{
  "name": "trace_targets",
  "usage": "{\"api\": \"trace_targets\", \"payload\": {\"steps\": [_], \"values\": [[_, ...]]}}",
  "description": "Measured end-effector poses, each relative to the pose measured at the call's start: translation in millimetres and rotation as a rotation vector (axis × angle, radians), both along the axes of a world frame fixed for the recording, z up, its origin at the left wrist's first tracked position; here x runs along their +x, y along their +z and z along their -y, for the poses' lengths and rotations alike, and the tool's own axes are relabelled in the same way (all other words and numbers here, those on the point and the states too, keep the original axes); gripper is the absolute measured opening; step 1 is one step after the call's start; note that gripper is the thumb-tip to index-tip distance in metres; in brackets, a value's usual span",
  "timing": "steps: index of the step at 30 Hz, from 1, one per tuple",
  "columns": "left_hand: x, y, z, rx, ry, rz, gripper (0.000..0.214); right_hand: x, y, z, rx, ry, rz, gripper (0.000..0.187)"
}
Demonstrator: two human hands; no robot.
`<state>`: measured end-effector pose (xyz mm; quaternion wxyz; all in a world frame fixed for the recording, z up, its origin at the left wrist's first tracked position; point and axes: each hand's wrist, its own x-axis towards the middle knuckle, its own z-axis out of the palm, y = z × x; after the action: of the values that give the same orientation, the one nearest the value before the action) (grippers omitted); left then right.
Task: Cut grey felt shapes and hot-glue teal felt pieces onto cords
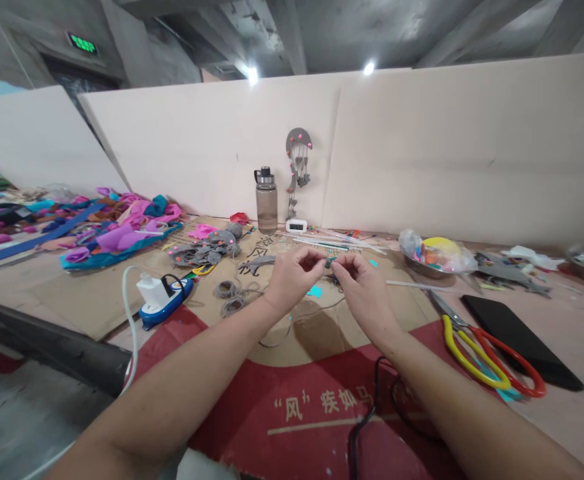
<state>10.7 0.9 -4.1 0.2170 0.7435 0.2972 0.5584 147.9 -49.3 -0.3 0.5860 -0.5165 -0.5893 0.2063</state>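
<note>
Both hands are raised over the cardboard-covered table. My left hand (292, 277) and my right hand (365, 287) meet fingertip to fingertip and pinch one small dark piece (329, 263) between them. A thin grey string (292, 327) hangs down from the hands toward the table. A small turquoise felt scrap (315, 291) lies on the cardboard just below the hands. What the tiny pinched piece is cannot be made out.
Scissors with yellow and red handles (477, 350) and a black phone (519, 340) lie at right. A metal bowl of coloured bits (435, 257) stands beyond. Grey felt shapes (202, 253), string coils (232, 293), a power strip (165, 297), a water bottle (266, 200) and coloured felt (122, 230) lie left.
</note>
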Motion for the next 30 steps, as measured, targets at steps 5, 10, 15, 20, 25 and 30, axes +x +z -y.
{"api": "trace_targets", "payload": {"steps": [5, 10, 15, 20, 25, 30], "values": [[0.6, 2.2, 2.4, -0.145, -0.064, 0.063, 0.011, -1.0, 2.9, 2.6, 0.006, -0.062, 0.075, 0.024], [-0.2, 3.7, 4.1, -0.161, -0.077, 0.056, 0.011, -1.4, 3.2, 2.1, 0.02, -0.107, 0.114, 0.024], [-0.6, 4.9, 5.2, -0.194, -0.1, 0.054, 0.01, -2.5, 5.0, 2.9, 0.016, -0.138, 0.126, 0.024], [-0.2, 5.0, 5.4, -0.245, -0.142, 0.081, 0.009, -3.4, 6.3, 2.8, 0.018, -0.152, 0.135, 0.022], [-0.6, 6.2, 4.8, -0.345, -0.213, 0.117, 0.01, -2.8, 4.9, 2.1, 0.01, -0.154, 0.146, 0.021], [-1.4, 8.6, 3.9, -0.448, -0.311, 0.179, 0.013, 1.6, 0.8, -2.0, 0.04, -0.129, 0.063, 0.021]]}}
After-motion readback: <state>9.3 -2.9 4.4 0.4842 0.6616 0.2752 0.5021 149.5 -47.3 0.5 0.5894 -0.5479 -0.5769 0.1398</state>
